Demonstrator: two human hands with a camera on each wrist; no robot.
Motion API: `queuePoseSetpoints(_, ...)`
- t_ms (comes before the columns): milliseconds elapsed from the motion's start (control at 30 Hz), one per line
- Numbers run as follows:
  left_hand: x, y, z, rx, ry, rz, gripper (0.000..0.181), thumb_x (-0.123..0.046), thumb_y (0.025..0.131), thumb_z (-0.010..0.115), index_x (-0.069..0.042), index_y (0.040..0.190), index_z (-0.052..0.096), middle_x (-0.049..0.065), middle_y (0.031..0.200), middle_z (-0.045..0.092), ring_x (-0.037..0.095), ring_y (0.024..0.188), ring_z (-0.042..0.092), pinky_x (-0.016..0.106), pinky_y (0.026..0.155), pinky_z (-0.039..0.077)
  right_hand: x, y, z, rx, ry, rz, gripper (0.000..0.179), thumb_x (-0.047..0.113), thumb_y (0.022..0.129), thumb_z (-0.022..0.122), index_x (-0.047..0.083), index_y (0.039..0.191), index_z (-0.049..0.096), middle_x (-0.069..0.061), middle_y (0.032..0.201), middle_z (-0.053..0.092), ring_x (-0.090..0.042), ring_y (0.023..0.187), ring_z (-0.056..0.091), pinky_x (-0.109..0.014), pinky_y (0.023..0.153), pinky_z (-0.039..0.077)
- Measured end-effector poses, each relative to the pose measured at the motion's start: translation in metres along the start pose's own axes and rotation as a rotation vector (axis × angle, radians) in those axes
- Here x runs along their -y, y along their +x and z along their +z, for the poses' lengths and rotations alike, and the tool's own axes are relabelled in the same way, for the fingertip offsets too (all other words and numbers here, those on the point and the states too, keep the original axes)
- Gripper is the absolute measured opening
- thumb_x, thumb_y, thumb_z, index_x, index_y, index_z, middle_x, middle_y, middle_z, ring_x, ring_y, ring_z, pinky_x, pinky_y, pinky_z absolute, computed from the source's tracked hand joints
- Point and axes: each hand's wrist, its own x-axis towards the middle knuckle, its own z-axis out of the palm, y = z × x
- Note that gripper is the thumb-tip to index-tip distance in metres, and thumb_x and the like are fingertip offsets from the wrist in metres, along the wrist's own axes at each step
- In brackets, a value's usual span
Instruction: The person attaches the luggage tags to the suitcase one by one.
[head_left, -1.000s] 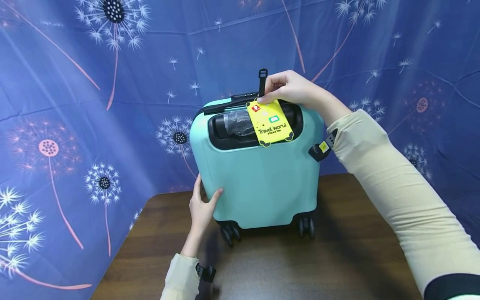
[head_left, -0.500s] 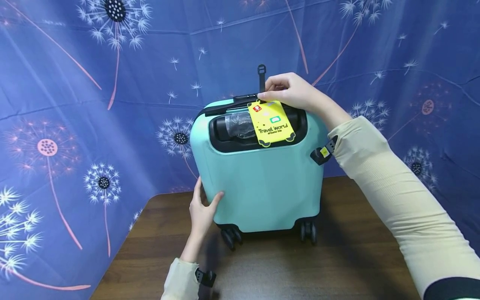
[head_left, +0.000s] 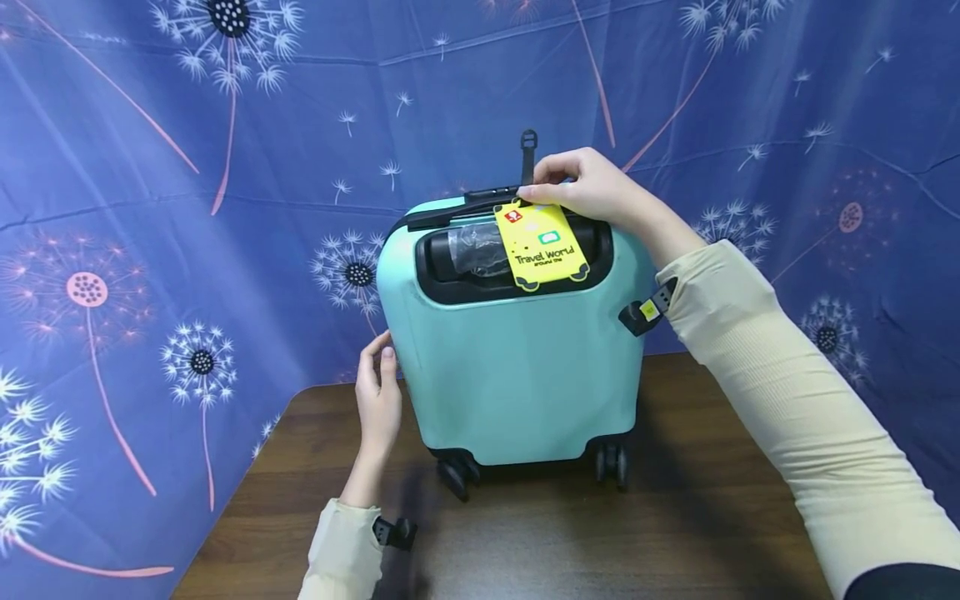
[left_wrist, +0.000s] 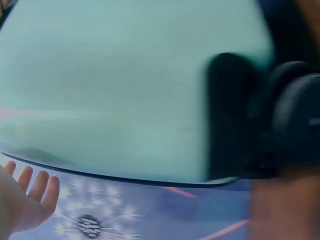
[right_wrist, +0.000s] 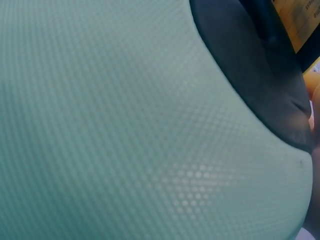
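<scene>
So I've got this mint-green suitcase (head_left: 517, 375) standing upright on its caster wheels (head_left: 612, 462) on a brown wood-look table (head_left: 525, 533). My right hand (head_left: 588, 183) is up at the suitcase's top edge, thumb and fingers pinching the black strap (head_left: 528, 167) of a yellow luggage tag (head_left: 542, 243). The strap's buckle (head_left: 528, 138) pokes up above the suitcase, and the tag hangs down its front, over the black recess (head_left: 465, 293) below the top edge. You can read "Travel World" on it, plus a few little stickers. Left of the tag in that same recess there's some crinkly clear plastic (head_left: 477, 250).

My left hand (head_left: 378, 400) is just beside the suitcase's left side, fingers loose and not holding anything. Can't tell if the fingertips touch the shell. Behind the suitcase is a blue curtain (head_left: 285, 167) with dandelions all over it.
</scene>
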Motion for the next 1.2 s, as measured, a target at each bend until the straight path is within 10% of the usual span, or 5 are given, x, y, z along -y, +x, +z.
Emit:
queuePoseSetpoints(167,-0.057,0.027,-0.001,-0.064,-0.008,0.113,0.035,-0.010,0.098,0.045,0.006,0.129,0.047,0.021,0.128,0.049,0.028,0.116,0.048,0.027,0.094,0.038,-0.001,0.000,0.000,-0.003,-0.009,-0.019,0.027,0.036,0.089,0.063,0.009,0.092,0.065,-0.002,0.087,0.054,-0.017,0.082,0.046,-0.027,0.073,0.036)
queuePoseSetpoints(367,-0.089,0.084,-0.004,-0.082,0.039,0.242,0.030,-0.017,0.097,0.049,-0.003,0.122,0.058,0.011,0.118,0.060,0.014,0.109,0.054,0.028,0.094,0.041,0.000,0.001,0.001,-0.005,-0.041,-0.022,0.028,0.035,0.089,0.062,0.008,0.095,0.065,-0.002,0.089,0.054,-0.018,0.084,0.045,-0.027,0.075,0.035)
queuePoseSetpoints(667,-0.138,0.138,0.021,0.184,0.332,0.176,0.026,-0.020,0.097,0.050,-0.007,0.110,0.068,0.010,0.106,0.070,0.017,0.099,0.063,0.030,0.090,0.043,-0.001,0.002,0.001,0.003,-0.078,-0.025,0.027,0.034,0.090,0.061,0.008,0.097,0.064,-0.002,0.094,0.050,-0.018,0.087,0.044,-0.027,0.077,0.033)
queuePoseSetpoints(1200,-0.165,0.171,0.063,0.405,0.648,0.103,0.039,-0.034,0.101,0.037,-0.016,0.112,0.070,-0.001,0.119,0.066,0.017,0.081,0.053,0.029,0.073,0.038,-0.001,0.005,0.002,0.022,-0.094,-0.001,0.032,0.039,0.089,0.062,0.012,0.105,0.066,-0.002,0.098,0.050,-0.017,0.091,0.044,-0.028,0.078,0.034)
